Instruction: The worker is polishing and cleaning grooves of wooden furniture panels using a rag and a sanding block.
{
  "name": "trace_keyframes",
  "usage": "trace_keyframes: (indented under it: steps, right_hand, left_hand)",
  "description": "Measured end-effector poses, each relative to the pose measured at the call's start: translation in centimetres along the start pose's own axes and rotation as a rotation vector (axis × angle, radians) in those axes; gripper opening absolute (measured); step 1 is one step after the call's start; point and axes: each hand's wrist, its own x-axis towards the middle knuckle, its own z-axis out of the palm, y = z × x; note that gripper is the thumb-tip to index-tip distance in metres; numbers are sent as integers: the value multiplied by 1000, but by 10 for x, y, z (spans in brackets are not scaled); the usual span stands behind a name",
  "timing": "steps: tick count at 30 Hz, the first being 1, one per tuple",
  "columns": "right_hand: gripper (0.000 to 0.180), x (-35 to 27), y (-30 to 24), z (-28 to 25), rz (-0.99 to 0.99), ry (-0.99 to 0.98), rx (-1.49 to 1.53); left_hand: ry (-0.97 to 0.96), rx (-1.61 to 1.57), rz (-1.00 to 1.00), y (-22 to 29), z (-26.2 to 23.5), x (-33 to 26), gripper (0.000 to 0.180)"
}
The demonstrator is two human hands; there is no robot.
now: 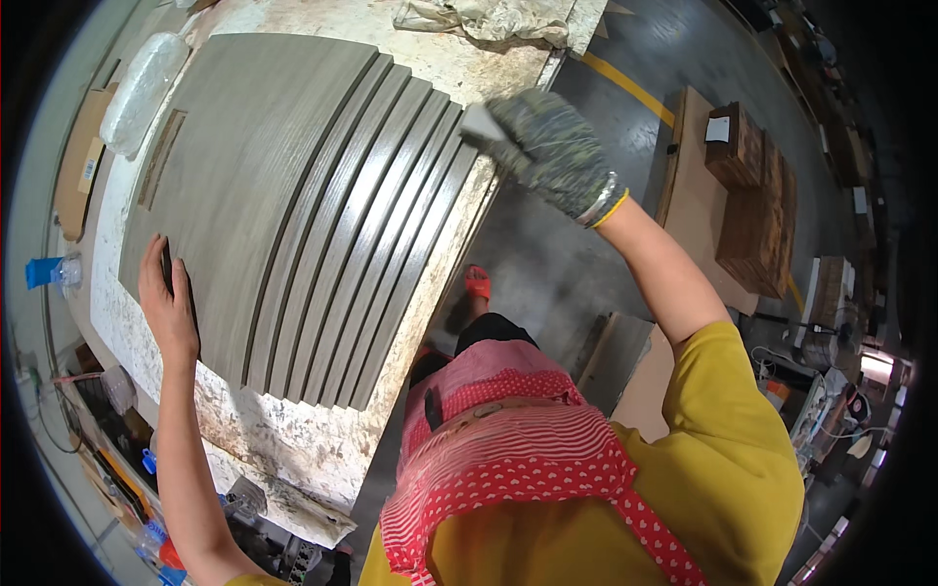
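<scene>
A fanned stack of grey wood-grain panels (pixel 244 166) lies on a worn white worktable (pixel 283 439), each curved edge stepping out from under the one above. My bare left hand (pixel 168 303) rests against the near left edge of the top panel, its fingers stretched out and holding nothing. On my right hand (pixel 562 156) is a grey-green knitted glove with a yellow-trimmed cuff. It grips a light grey block (pixel 482 127), perhaps a sanding block, at the far right corner of the stack. Motion blurs this hand a little, and the glove hides part of the block.
A clear plastic-wrapped bundle (pixel 145 93) lies beyond the stack's left side. Crumpled cloth or plastic (pixel 484 20) sits at the table's far end. Brown wooden boxes (pixel 757 215) stand on a cardboard-covered surface to the right, past a yellow floor line (pixel 625 86).
</scene>
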Motion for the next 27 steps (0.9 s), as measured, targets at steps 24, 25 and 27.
trace_keyframes:
  steps: [24,25,27]
  right_hand:
    - [40,-77,-72,-13,540,-111,682]
    - [40,-80,-80,-17,567,-152,726]
    - [40,-85,-89,-19,584,-131,809]
  left_hand:
    - [140,46,57,-7,1,1,38]
    - [142,46,50,-8,4,0,38]
    - [157,22,58,-9,7,-3,37]
